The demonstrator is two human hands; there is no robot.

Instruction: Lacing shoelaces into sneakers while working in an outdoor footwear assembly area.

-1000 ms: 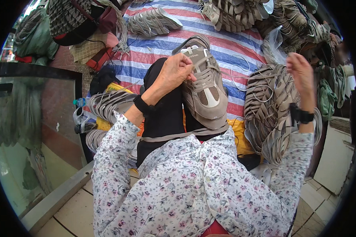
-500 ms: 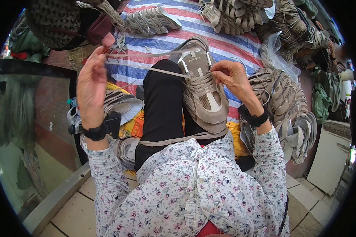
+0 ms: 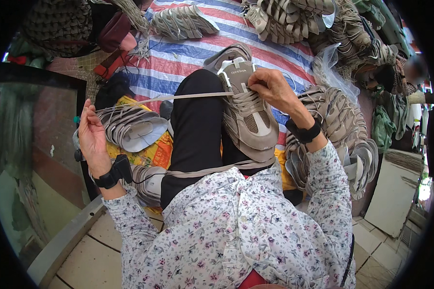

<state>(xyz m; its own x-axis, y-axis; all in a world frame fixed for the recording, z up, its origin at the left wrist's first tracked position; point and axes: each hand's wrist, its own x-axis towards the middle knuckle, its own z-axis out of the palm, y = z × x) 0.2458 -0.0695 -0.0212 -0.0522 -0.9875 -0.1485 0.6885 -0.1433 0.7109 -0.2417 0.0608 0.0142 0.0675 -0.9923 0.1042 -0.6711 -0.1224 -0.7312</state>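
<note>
A grey-brown sneaker upper (image 3: 250, 118) with white trim lies toe toward me over my right thigh, its laces crossing the front. My left hand (image 3: 92, 137) is out to the left, fingers curled on a flat beige shoelace (image 3: 188, 96). That lace runs taut across my left knee to the upper's eyelets. Against the upper's right eyelet edge, beside the tongue (image 3: 238, 72), my right hand (image 3: 277, 91) pinches with thumb and forefinger. Exactly what lies between those fingertips is partly hidden. A beige strap (image 3: 217, 170) crosses both my thighs.
Stacked shoe uppers lie left (image 3: 135, 127), right (image 3: 335, 130) and at the far right (image 3: 289, 21). Another row of uppers (image 3: 183, 23) rests on the striped sheet (image 3: 178, 62). A glass panel (image 3: 38, 154) stands at left, a white board (image 3: 395, 190) at right.
My left hand has moved down and outward, drawing the lace. Two strands spanned to it before; one taut strand shows now. My right hand has shifted slightly left along the upper.
</note>
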